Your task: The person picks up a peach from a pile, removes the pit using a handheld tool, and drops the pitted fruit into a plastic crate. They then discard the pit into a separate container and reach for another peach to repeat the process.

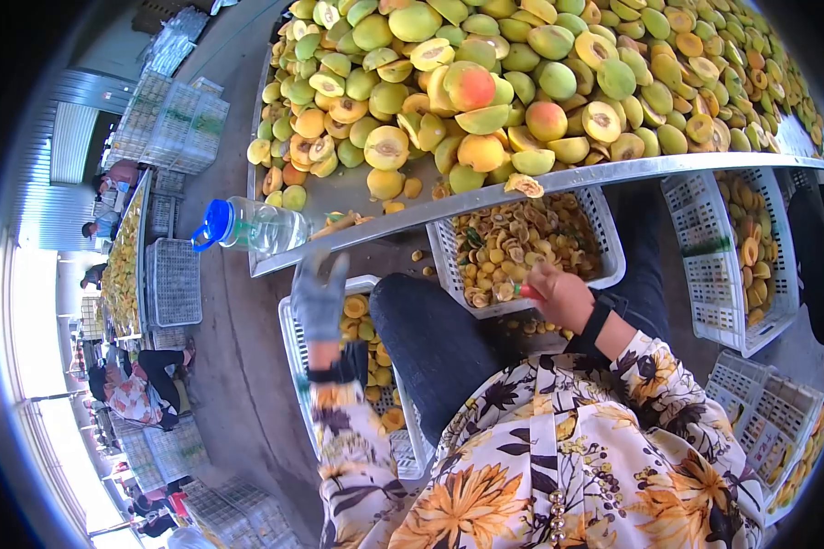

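My left hand [319, 300], in a grey glove, is by the metal table's near edge, above a white crate [288, 334] of yellow fruit halves. Its fingers are stretched out and apart, with no fruit seen in them. My bare right hand [561, 296] is closed around a small red-handled tool [527, 291]; the blade or tip cannot be made out. It hovers over a white crate [613, 261] of fruit pieces and trimmings. On the metal table [421, 194] lies a large heap of green and yellow peaches [386, 146], many halved. One trimmed piece [525, 186] rests on the rim.
A water bottle with a blue lid [256, 226] lies at the table's left corner. Crates of fruit [705, 265] stand on the right. My knees are beneath the table edge. Stacked crates [169, 123] and other people [137, 389] are at the left.
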Available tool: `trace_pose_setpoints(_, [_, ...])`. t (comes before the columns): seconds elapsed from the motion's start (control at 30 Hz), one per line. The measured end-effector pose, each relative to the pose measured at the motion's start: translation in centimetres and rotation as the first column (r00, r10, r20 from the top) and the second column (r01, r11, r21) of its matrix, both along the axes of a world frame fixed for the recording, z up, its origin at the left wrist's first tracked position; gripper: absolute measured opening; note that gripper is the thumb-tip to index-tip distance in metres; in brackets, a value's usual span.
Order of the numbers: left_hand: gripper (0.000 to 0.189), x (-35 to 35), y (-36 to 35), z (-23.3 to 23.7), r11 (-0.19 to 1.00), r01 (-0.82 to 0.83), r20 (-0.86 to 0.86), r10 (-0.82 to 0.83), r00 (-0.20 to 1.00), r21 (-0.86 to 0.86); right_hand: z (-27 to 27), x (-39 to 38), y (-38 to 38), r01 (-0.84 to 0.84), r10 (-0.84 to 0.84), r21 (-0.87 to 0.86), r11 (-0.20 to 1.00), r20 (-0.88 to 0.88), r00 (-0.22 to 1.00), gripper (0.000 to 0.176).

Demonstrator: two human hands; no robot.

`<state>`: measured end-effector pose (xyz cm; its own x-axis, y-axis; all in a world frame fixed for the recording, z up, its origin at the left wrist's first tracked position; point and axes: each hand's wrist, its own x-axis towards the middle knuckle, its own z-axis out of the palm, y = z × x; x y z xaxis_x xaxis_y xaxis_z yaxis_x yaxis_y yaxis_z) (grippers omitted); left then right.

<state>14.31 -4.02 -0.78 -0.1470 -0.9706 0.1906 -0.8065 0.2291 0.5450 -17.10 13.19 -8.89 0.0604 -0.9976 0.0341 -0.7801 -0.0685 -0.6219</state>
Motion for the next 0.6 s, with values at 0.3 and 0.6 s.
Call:
trace_pose_setpoints(0.3, [0.072,-14.4,-14.1,-2.3,0.992,0.073,0.293,-0.099,0.951,0.1,2.5,-0.4,2.2,0.082,-0.08,-0.001,0.997,0.162,0.984,0.021])
trace_pose_setpoints(0.6, [0.047,-12.1,-8.3,-0.3,0.896,0.159,-0.631,0.158,0.759,0.415,6.9,0.0,-0.9,0.3,-0.294,0.049,0.953,0.405,0.866,0.043])
